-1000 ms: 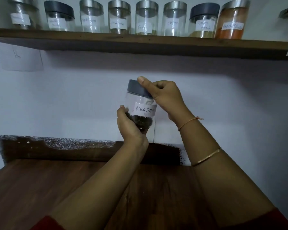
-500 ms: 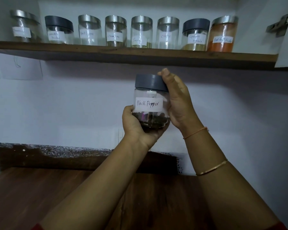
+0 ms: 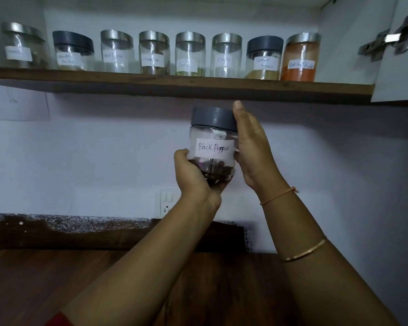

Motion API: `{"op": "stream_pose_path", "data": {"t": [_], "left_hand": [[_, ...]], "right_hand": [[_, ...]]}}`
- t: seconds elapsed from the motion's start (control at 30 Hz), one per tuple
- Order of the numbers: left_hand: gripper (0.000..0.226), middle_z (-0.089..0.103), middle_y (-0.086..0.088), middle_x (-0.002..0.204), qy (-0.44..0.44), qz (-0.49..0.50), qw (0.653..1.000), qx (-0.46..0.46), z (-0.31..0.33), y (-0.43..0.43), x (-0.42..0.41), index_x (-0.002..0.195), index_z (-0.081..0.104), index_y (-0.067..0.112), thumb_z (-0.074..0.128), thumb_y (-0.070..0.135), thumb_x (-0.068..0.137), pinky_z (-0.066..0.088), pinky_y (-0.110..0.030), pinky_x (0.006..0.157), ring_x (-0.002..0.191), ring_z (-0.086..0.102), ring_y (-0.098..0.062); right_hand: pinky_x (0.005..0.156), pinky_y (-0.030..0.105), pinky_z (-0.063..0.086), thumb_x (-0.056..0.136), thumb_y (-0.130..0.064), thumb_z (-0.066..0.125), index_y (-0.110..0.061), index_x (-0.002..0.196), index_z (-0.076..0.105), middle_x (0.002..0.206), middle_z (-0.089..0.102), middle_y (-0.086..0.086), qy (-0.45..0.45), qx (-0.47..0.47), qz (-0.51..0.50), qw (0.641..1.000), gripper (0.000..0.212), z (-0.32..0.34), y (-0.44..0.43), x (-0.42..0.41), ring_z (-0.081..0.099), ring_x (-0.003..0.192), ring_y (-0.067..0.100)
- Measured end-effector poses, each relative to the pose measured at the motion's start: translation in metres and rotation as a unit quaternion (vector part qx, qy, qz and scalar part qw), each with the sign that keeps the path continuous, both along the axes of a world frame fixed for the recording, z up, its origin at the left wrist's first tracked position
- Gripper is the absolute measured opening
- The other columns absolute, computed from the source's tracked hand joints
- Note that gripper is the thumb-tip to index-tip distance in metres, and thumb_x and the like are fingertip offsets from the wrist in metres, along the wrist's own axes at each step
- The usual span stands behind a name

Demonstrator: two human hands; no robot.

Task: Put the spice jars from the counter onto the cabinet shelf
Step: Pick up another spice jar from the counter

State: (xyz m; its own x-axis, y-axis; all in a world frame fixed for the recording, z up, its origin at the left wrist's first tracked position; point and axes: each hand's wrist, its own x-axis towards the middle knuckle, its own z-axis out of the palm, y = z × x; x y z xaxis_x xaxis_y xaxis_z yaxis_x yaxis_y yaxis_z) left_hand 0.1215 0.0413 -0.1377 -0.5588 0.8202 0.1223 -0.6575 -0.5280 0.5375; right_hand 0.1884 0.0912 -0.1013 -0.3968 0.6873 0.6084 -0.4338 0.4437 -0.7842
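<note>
Head view: A person holds a jar (image 3: 213,149) labelled "Black Pepper" upright in both hands, in mid-air just below a wooden shelf (image 3: 174,84). The left hand (image 3: 193,177) cups the base, its fingers curled under the dark peppercorns inside. The right hand (image 3: 252,149) wraps the jar's right side with the thumb pointing up along the grey lid (image 3: 212,118); its fingers are hidden behind the jar.

Above the hands, a row of eight labelled jars (image 3: 190,55) stands on the shelf, most with steel lids and two with grey ones. Up and to the right of the right hand, the last in the row is a chilli jar (image 3: 300,57) filled with orange-red powder, and a jar marked "Garam Masala" (image 3: 263,58) touches its left side. Further right a metal hinge (image 3: 386,38) sits on an open cabinet door.

Below the hands, well apart from them, lies the dark wooden bench (image 3: 57,278). A wall socket (image 3: 166,201) shows just left of the left wrist. The right forearm wears a bangle (image 3: 302,254) and, at the wrist, a thin thread (image 3: 278,196).
</note>
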Motion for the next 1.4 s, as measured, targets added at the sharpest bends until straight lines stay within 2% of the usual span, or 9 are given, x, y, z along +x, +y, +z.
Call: {"op": "stream_pose_path", "data": {"t": [0.2,0.3,0.53,0.73,0.9,0.97,1.1,1.2,1.4], "left_hand": [[0.034,0.068,-0.007,0.086,0.042,0.093,0.995,0.006,0.017,0.015,0.013,0.094,0.061,0.014,0.04,0.04,0.09,0.057,-0.039,0.071,0.084,0.066,-0.022],[0.037,0.072,-0.004,0.08,0.077,0.097,0.992,0.025,0.028,0.025,0.026,0.1,0.065,0.015,0.038,0.039,0.092,0.056,-0.029,0.058,0.08,0.07,-0.02],[0.036,0.065,-0.008,0.11,0.278,0.138,0.95,-0.025,0.06,0.056,0.051,0.118,0.053,0.015,0.029,0.034,0.1,0.054,-0.034,0.086,0.102,0.062,-0.019],[0.019,0.052,-0.002,0.119,0.545,0.349,0.76,0.062,0.098,0.079,0.059,0.112,0.052,0.016,0.038,0.016,0.098,0.042,-0.016,0.081,0.101,0.05,-0.01],[0.042,0.034,-0.009,0.148,0.778,0.435,0.451,-0.038,0.116,0.119,0.056,0.139,0.038,0.012,0.036,0.02,0.098,0.011,-0.045,0.119,0.141,0.02,-0.028],[0.046,0.024,-0.008,0.154,0.817,0.431,0.374,-0.084,0.12,0.135,0.05,0.144,0.029,0.013,0.03,0.028,0.1,0.002,-0.045,0.117,0.145,0.009,-0.028],[0.041,0.047,-0.004,0.139,0.81,0.477,0.331,-0.085,0.115,0.152,0.035,0.137,0.041,0.015,0.03,0.028,0.1,0.004,-0.041,0.117,0.133,0.035,-0.022],[0.034,0.062,-0.007,0.117,0.778,0.533,0.331,-0.028,0.105,0.159,0.032,0.122,0.057,0.011,0.039,0.023,0.096,0.027,-0.043,0.11,0.112,0.054,-0.026],[0.027,0.065,-0.006,0.1,0.718,0.613,0.328,0.017,0.098,0.178,0.029,0.11,0.064,0.01,0.049,0.02,0.091,0.036,-0.039,0.096,0.095,0.059,-0.026]], "right_hand": [[0.062,0.003,0.049,0.078,-0.048,0.068,-0.029,0.135,0.035,0.108,0.057,-0.014,-0.105,0.092,-0.066,0.988,0.068,0.003,-0.004,0.011,0.058,0.09,-0.005],[0.065,0.01,0.052,0.068,-0.037,0.081,-0.026,0.141,0.027,0.103,0.057,-0.014,-0.087,0.107,-0.122,0.983,0.091,0.01,0.002,0.019,0.06,0.086,-0.003],[0.072,0.024,0.058,0.066,-0.017,0.082,-0.036,0.124,0.028,0.11,0.057,-0.002,-0.048,0.145,-0.178,0.972,0.081,0.053,0.022,0.059,0.062,0.096,0.011],[0.089,0.039,0.055,0.066,-0.022,0.083,-0.023,0.145,0.019,0.122,0.054,0.006,-0.036,0.163,-0.286,0.943,0.101,0.101,0.063,0.095,0.06,0.106,0.022],[0.1,0.043,0.045,0.068,-0.029,0.082,-0.015,0.147,0.016,0.133,0.046,0.012,-0.048,0.163,-0.384,0.907,0.104,0.131,0.107,0.112,0.051,0.118,0.029],[0.104,0.047,0.041,0.069,-0.033,0.081,-0.015,0.148,0.011,0.14,0.039,0.016,-0.068,0.155,-0.413,0.895,0.108,0.136,0.123,0.117,0.045,0.125,0.033],[0.11,0.051,0.033,0.072,-0.039,0.078,-0.012,0.15,0.004,0.147,0.03,0.02,-0.117,0.143,-0.456,0.871,0.111,0.137,0.152,0.121,0.034,0.133,0.038],[0.109,0.052,0.033,0.073,-0.042,0.076,-0.012,0.151,0.0,0.147,0.028,0.023,-0.129,0.124,-0.472,0.863,0.113,0.138,0.167,0.123,0.034,0.133,0.042],[0.113,0.05,0.026,0.079,-0.043,0.072,-0.01,0.149,-0.016,0.15,0.023,0.026,-0.2,0.116,-0.468,0.853,0.117,0.147,0.187,0.127,0.028,0.137,0.044]]}}
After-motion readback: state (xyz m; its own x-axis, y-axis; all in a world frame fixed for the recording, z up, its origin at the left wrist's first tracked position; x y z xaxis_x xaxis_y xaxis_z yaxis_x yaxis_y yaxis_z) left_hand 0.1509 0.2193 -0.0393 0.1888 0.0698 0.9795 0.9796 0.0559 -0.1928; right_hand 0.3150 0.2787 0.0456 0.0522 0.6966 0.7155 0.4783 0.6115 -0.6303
